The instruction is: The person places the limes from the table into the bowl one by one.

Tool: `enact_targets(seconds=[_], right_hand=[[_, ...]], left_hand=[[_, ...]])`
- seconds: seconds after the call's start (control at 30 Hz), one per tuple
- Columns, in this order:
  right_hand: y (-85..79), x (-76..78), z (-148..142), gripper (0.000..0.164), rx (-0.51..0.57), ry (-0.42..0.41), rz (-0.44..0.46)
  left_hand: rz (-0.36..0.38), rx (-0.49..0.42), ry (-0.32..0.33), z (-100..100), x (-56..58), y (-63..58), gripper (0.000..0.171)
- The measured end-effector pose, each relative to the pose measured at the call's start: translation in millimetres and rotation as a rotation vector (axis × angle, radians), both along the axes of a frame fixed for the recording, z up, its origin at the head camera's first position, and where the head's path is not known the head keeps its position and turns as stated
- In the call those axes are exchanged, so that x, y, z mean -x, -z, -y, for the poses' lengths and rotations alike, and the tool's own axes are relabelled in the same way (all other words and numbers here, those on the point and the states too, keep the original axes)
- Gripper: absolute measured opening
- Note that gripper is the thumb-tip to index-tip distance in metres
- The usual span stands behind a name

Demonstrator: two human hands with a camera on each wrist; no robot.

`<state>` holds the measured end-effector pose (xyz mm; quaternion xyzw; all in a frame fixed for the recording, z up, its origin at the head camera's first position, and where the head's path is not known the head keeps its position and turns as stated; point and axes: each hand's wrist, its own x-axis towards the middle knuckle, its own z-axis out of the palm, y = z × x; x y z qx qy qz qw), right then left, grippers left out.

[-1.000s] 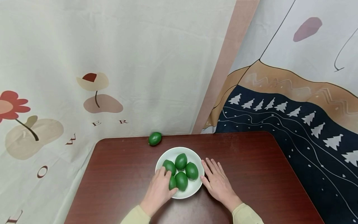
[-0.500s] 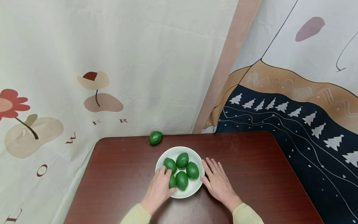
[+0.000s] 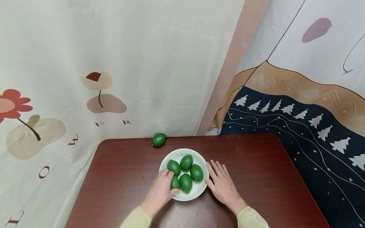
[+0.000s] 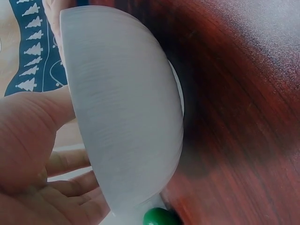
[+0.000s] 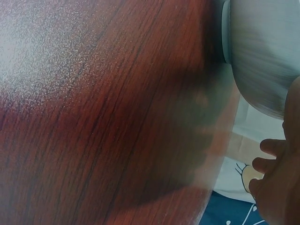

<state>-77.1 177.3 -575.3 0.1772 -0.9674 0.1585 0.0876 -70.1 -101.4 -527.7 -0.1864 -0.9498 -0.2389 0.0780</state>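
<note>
A white bowl (image 3: 196,192) holds several smooth green limes (image 3: 186,183), slightly pointed at the ends. From the left, my left hand (image 3: 159,193) reaches over the rim, its thumb and fingers around the near-left lime (image 3: 175,182) and partly covering it. The left wrist view shows that thumb and the fingers going over the edge of the bowl (image 4: 126,103), the lime hidden behind its wall. Straight-fingered, my right hand (image 3: 223,188) lies at the right side of the bowl, index finger and thumb tips right at the rim.
One more lime (image 3: 158,140) lies behind the bowl at the back edge of the dark red-brown wooden table (image 3: 256,177). A pale printed curtain (image 3: 159,63) hangs behind the table, and a navy cloth with white trees (image 3: 271,117) hangs at the right.
My left hand has shifted slightly left, and more of the near-left lime shows between its thumb and fingers. The right hand stays by the rim.
</note>
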Motion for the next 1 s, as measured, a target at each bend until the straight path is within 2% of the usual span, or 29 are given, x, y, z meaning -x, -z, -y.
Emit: enact_targets(seconds=[0.3, 0.5, 0.67, 1.0], right_hand=[[-0.4, -0.1, 0.1, 0.063, -0.014, -0.008, -0.039], [-0.6, -0.3, -0.6, 0.063, -0.014, -0.006, -0.011], [1.0, -0.1, -0.6, 0.062, -0.012, -0.014, -0.058], [0.5, 0.8, 0.6, 0.062, -0.004, -0.009, -0.038]], left_hand=[[0.001, 0.014, 0.003, -0.3, -0.6, 2.7, 0.059], [-0.005, 0.018, -0.001, -0.3, -1.2, 2.6, 0.061], [-0.007, -0.008, 0.009, 0.9, 1.1, 0.1, 0.063], [-0.082, -0.054, 0.05, 12.1, 8.8, -3.4, 0.063]])
